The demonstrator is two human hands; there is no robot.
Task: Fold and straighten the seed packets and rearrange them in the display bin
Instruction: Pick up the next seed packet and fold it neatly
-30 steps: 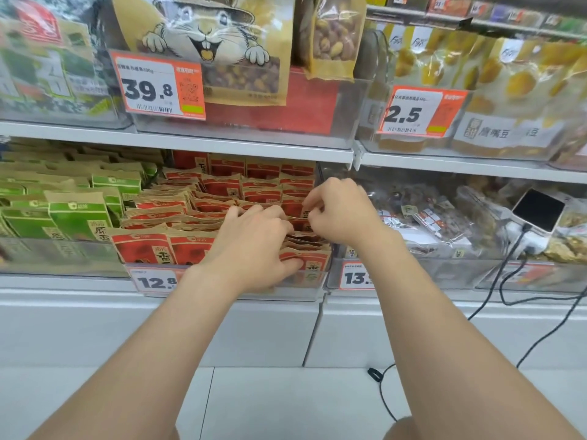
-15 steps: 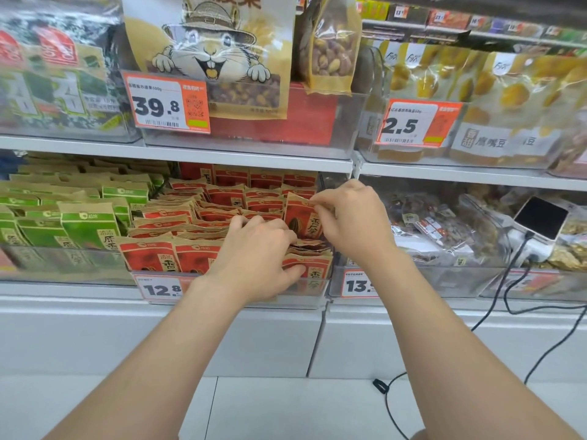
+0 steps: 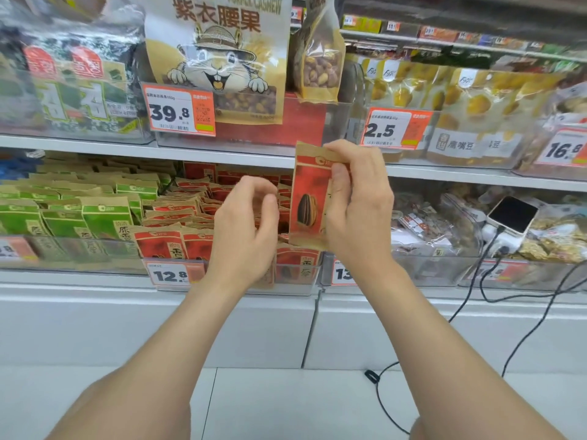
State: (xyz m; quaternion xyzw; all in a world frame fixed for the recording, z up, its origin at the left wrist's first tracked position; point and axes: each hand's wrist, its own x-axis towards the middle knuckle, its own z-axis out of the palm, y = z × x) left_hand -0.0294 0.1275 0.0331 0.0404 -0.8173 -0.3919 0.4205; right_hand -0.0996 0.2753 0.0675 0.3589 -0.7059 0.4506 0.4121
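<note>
From the head view, we see the right grip (image 3: pixel 359 204) holding one red seed packet (image 3: pixel 307 198) upright. The thumb lies across its front and the fingers curl over its brown top edge. The packet is lifted clear, above the right end of the display bin (image 3: pixel 297 282) and in front of the shelf edge (image 3: pixel 95 144) above. The left grip (image 3: pixel 247 230) hangs just left of the packet with its fingers loosely curled. It is blurred, and we see nothing in it.

The display bin is a clear box on the lower shelf with a 12.8 price tag (image 3: pixel 170 275) on its front. It holds red packets (image 3: pixel 178 217) in rows: those nearest the front stand upright, while those farther back lean and overlap. In the clear bin (image 3: pixel 79 257) to its left, green packets (image 3: pixel 104 217) stand in similar rows. The bin to the right (image 3: pixel 444 268) holds clear bags of mixed snacks (image 3: pixel 425 223), and a phone (image 3: pixel 513 214) lies on top with a black cable (image 3: pixel 524 331) trailing down to the floor.

On the upper shelf, a clear bin (image 3: pixel 317 131) tagged 39.8 (image 3: pixel 179 111) holds a large cashew bag (image 3: pixel 219 58) with a cartoon animal. To its left are seaweed packs (image 3: pixel 73 84). To its right are yellow chickpea bags (image 3: pixel 476 100), behind a 2.5 tag (image 3: pixel 397 128).
</note>
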